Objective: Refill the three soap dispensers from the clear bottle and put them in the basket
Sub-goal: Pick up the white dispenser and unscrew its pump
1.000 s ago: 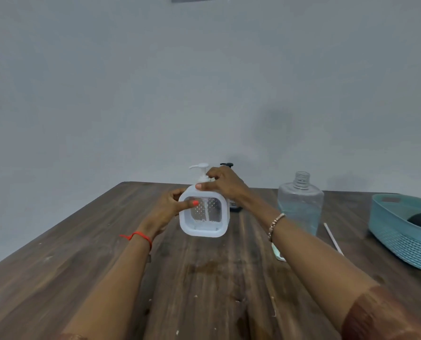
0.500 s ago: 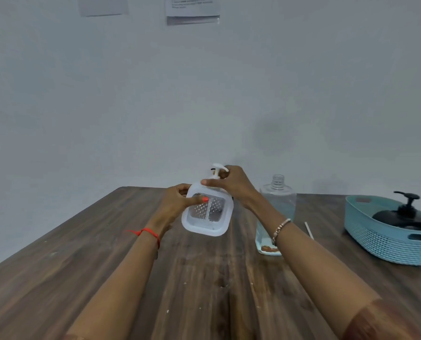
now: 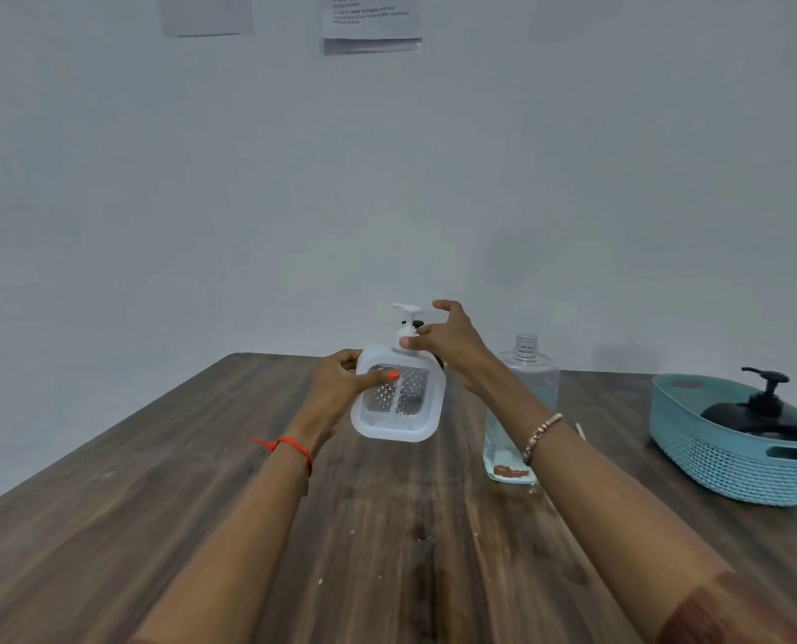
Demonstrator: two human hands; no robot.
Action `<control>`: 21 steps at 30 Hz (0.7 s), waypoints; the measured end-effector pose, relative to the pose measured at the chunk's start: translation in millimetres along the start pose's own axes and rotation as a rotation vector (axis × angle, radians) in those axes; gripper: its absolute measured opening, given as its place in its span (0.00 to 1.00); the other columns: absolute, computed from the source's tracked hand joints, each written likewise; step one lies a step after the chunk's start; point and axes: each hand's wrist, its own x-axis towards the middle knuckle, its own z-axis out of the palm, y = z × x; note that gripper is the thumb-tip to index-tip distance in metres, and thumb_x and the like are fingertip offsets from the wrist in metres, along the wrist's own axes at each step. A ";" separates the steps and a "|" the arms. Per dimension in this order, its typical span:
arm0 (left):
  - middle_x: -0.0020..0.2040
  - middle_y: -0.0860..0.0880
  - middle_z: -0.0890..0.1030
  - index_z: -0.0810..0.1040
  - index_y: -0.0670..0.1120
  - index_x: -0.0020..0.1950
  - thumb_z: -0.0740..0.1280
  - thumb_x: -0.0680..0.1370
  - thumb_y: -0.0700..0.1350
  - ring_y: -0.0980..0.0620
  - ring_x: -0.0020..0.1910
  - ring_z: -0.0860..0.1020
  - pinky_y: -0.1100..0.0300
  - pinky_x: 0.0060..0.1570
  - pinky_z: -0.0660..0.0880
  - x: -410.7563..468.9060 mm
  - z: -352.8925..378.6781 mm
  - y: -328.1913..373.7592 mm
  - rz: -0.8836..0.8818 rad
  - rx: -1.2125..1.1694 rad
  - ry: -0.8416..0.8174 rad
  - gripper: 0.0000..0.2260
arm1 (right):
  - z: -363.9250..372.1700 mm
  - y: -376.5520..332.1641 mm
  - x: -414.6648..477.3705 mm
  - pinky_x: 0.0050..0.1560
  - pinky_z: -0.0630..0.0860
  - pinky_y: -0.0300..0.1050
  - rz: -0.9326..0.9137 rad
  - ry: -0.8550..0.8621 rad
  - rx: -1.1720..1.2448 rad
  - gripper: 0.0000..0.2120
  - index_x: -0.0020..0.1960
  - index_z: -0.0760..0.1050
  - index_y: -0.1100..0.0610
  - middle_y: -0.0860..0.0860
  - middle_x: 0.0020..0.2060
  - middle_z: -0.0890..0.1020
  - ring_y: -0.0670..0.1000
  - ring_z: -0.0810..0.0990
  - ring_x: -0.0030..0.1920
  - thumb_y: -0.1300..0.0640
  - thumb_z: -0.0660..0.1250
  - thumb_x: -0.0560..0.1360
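the left hand [image 3: 340, 388] grips the white dispenser [image 3: 398, 402] by its side, thumb across the front, lifting it off the table [image 3: 154, 527]. the right hand [image 3: 447, 343] pinches the pump collar above it (tightening or loosening, i can't tell). right of that hand stands the uncapped clear bottle [image 3: 524, 397]; farther right, one black dispenser [image 3: 763, 411] sits in the basket [image 3: 731, 462], so roughly a third looks done.

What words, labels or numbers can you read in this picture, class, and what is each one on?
Right white paper sheet on the wall: printed lines, too blurred to read.
Left white paper sheet on the wall: no text discernible.
White square pump dispenser, clear plastic bottle, black pump dispenser, teal plastic basket: no visible labels.
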 end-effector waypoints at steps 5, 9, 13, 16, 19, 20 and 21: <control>0.44 0.46 0.83 0.79 0.41 0.52 0.78 0.64 0.40 0.53 0.38 0.82 0.65 0.34 0.77 -0.1 -3.5 -4.3 0.005 0.026 0.020 0.19 | 12.2 1.8 -1.6 0.47 0.72 0.42 -0.041 -0.047 -0.110 0.36 0.67 0.60 0.56 0.53 0.54 0.75 0.52 0.75 0.52 0.56 0.76 0.66; 0.46 0.44 0.84 0.80 0.40 0.52 0.79 0.63 0.40 0.51 0.39 0.83 0.63 0.36 0.78 -1.2 -6.0 -8.6 -0.005 0.023 0.013 0.19 | 18.9 1.6 -2.7 0.43 0.73 0.39 -0.060 0.060 -0.141 0.33 0.63 0.64 0.59 0.54 0.51 0.75 0.52 0.75 0.50 0.59 0.77 0.64; 0.47 0.43 0.84 0.80 0.39 0.52 0.78 0.64 0.40 0.47 0.42 0.83 0.59 0.39 0.79 -1.2 -11.0 -12.0 -0.032 0.017 0.033 0.19 | 15.4 -4.1 2.7 0.58 0.74 0.51 0.022 -0.042 -0.014 0.32 0.65 0.65 0.60 0.60 0.58 0.77 0.57 0.77 0.57 0.72 0.72 0.65; 0.48 0.42 0.84 0.80 0.40 0.53 0.78 0.64 0.40 0.47 0.42 0.82 0.58 0.41 0.79 -1.3 -14.9 -12.0 -0.052 0.026 0.006 0.19 | 14.0 -5.9 5.8 0.57 0.77 0.53 0.026 -0.080 0.152 0.30 0.65 0.65 0.62 0.64 0.57 0.78 0.60 0.78 0.57 0.78 0.67 0.66; 0.49 0.43 0.83 0.80 0.41 0.55 0.77 0.65 0.39 0.47 0.43 0.82 0.57 0.41 0.80 -3.4 -20.0 -16.3 -0.087 0.033 0.001 0.19 | 6.5 -11.7 8.8 0.48 0.77 0.51 -0.009 -0.036 0.323 0.28 0.66 0.65 0.66 0.64 0.51 0.79 0.61 0.79 0.50 0.79 0.65 0.67; 0.49 0.43 0.83 0.79 0.41 0.54 0.77 0.65 0.39 0.47 0.42 0.82 0.57 0.42 0.80 -4.5 -21.8 -18.3 -0.098 0.031 0.015 0.19 | 3.3 -13.7 9.0 0.46 0.76 0.50 -0.037 -0.013 0.349 0.28 0.65 0.66 0.67 0.63 0.49 0.79 0.60 0.78 0.48 0.79 0.65 0.67; 0.48 0.43 0.83 0.79 0.41 0.54 0.77 0.65 0.39 0.47 0.42 0.82 0.57 0.41 0.80 -5.6 -23.4 -20.5 -0.107 0.027 0.031 0.19 | 0.1 -15.3 8.6 0.48 0.77 0.50 -0.071 0.014 0.370 0.27 0.65 0.67 0.69 0.61 0.47 0.79 0.59 0.78 0.47 0.78 0.66 0.67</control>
